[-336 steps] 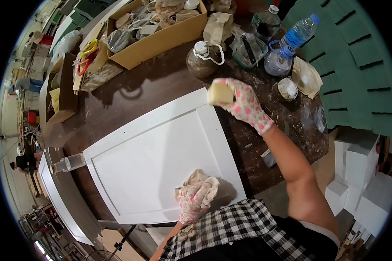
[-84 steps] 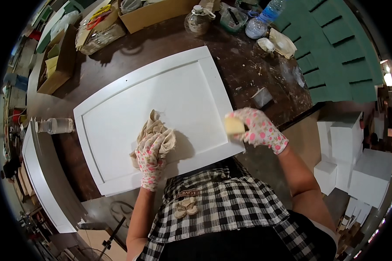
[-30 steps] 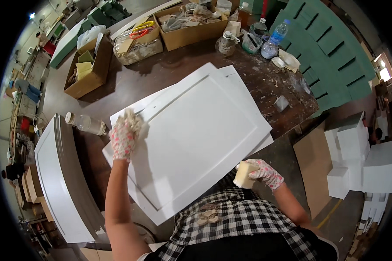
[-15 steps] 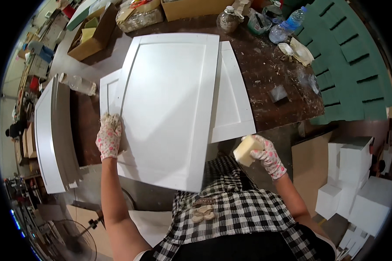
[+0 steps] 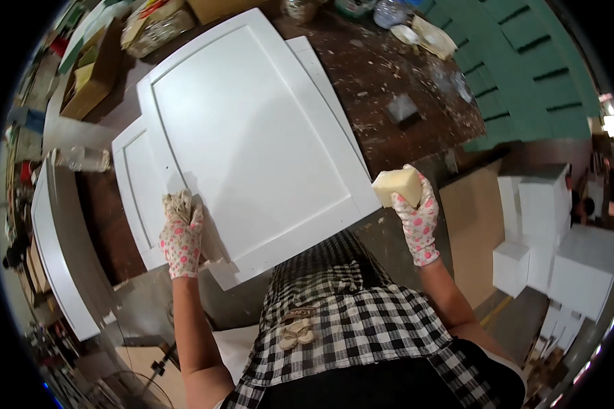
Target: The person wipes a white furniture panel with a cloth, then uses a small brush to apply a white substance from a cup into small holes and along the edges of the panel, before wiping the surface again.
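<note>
Panel (image 5: 252, 129), white and framed, lay tilted on a second white panel (image 5: 133, 184) on the table (image 5: 402, 75). Left hand (image 5: 181, 235) gripped its near edge, fingers (image 5: 177, 204) clenched over the rim with a cloth. Right hand (image 5: 416, 208) hung off to the side, fingers wrapped round a yellow sponge (image 5: 396, 185), apart from the panel. Judged: shifting underway, wiping not in hand

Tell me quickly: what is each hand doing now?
Left hand: closed on a rag, pressing the white panel.
Right hand: closed on a yellow sponge, off the panel.
</note>
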`<state>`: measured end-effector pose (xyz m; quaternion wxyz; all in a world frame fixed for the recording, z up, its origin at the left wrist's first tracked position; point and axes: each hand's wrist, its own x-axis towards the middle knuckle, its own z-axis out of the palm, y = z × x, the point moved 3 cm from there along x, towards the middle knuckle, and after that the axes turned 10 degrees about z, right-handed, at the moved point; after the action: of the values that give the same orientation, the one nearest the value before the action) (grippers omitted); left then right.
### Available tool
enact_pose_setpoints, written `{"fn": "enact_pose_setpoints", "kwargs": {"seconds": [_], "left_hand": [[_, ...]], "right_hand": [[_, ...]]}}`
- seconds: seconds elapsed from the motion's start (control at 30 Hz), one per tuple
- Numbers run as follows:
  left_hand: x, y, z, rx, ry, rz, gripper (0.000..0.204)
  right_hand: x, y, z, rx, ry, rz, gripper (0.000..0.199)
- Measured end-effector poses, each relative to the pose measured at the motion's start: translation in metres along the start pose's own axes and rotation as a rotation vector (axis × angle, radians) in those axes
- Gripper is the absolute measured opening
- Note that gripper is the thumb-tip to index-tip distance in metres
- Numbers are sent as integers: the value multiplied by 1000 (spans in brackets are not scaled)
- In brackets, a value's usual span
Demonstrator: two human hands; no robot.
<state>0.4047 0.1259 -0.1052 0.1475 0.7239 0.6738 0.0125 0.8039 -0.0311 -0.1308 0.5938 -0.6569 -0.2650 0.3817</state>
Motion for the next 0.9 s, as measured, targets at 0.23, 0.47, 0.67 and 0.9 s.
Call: {"fn": "enact_pose_setpoints", "kwargs": {"seconds": [0.23, 0.47, 0.67, 0.9], "left_hand": [[-3, -2, 6, -155, 15, 161, 48], [-8, -12, 4, -235, 41, 241, 50], [-10, -24, 10, -212, 84, 272, 62], [-4, -30, 17, -158, 6, 277, 68]], "right_hand": [[-36, 13, 11, -372, 324, -159, 58], [-112, 5, 92, -633, 21, -330, 46], [-80, 1, 60, -567, 385, -174, 40], [-166, 30, 177, -738, -190, -414, 59]]}}
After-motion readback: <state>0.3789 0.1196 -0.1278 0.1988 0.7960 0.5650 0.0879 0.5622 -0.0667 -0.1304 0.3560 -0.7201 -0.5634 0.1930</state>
